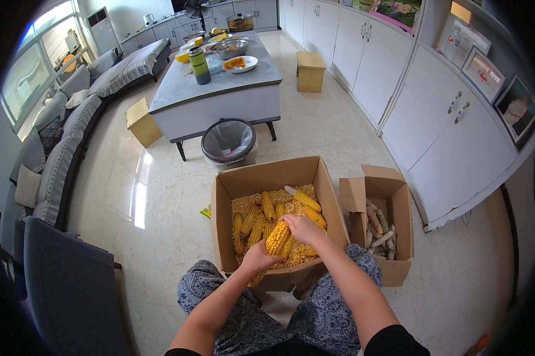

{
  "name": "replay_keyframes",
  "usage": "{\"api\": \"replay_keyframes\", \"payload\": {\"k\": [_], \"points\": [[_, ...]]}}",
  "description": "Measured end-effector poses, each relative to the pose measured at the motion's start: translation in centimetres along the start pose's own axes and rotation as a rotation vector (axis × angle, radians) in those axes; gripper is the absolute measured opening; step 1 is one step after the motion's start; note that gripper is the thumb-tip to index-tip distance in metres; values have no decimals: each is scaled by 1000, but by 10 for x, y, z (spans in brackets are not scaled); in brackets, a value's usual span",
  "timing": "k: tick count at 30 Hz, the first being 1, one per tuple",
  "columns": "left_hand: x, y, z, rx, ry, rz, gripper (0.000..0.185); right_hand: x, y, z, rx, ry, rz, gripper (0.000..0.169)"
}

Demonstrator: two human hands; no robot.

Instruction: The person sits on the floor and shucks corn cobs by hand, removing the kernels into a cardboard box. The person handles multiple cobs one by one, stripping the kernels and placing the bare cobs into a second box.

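A yellow ear of dried corn [277,239] slants between my hands above a large open cardboard box [272,167]. My left hand [257,259] is wrapped around its lower part, and the lower tip sticks out below that hand. At the upper end, the fingers of my right hand [302,229] close over the kernels and hide the tip. Loose corn kernels [245,203] cover the bottom of the box. Several more ears of corn [249,221] lie on them, and one ear [306,200] at the back right has a bare whitish end.
Right of the large box stands a smaller cardboard box [394,271] with several stripped corncobs [385,238]. A lined trash bin [228,140] stands behind the large box, before a grey table [236,86] bearing dishes and a green bottle [199,66]. A grey chair [71,285] is at left.
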State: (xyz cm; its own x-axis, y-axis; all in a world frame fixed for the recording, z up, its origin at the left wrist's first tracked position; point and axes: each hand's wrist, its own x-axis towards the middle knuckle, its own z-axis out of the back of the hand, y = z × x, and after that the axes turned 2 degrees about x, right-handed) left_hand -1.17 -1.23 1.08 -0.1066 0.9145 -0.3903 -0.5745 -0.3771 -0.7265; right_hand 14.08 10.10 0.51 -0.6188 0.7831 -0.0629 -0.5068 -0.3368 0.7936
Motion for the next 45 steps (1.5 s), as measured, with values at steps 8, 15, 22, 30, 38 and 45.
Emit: {"api": "replay_keyframes", "payload": {"k": [8,15,22,30,38,45], "points": [[0,1,-4,46,-3,22,52,-1,2,-3,-33,-20,-10,28],[9,21,-14,-259,16,-25,51,4,-8,-8,453,-22,-145,30],[4,10,-11,-116,-22,-5,52,4,-10,-13,695,84,-221,30],[-2,2,-9,19,-108,-30,51,11,-27,-29,534,-62,-54,32],[3,10,-16,-132,-66,-76,46,10,-19,-22,750,-71,-271,36],[3,-1,-6,-656,279,134,39,6,-9,-8,806,68,-78,34]]}}
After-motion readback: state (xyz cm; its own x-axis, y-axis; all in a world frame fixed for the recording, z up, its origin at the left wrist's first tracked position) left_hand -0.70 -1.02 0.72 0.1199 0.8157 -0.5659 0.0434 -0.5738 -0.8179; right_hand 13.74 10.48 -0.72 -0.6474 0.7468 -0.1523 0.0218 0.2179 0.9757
